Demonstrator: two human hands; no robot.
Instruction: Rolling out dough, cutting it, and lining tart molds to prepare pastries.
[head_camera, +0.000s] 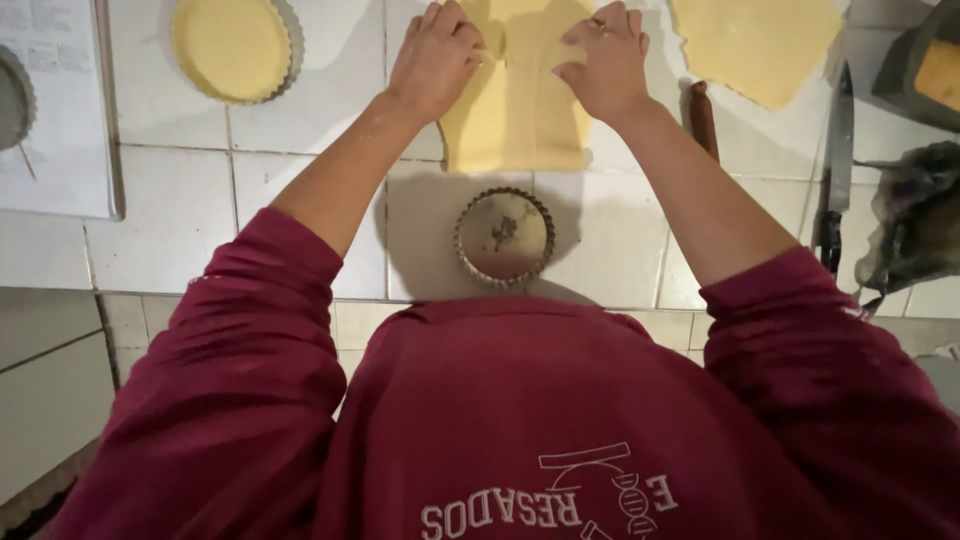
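At the top centre of the frame my left hand (435, 58) and right hand (603, 62) both rest on the pale yellow rolled sheet of dough (520, 115), its long axis running down toward me on the white tiled desk (170, 220). My fingers (578, 72) are curled almost closed, pinching its upper edge from either side. A small fluted metal tart tin (504, 238) sits empty just below the dough.
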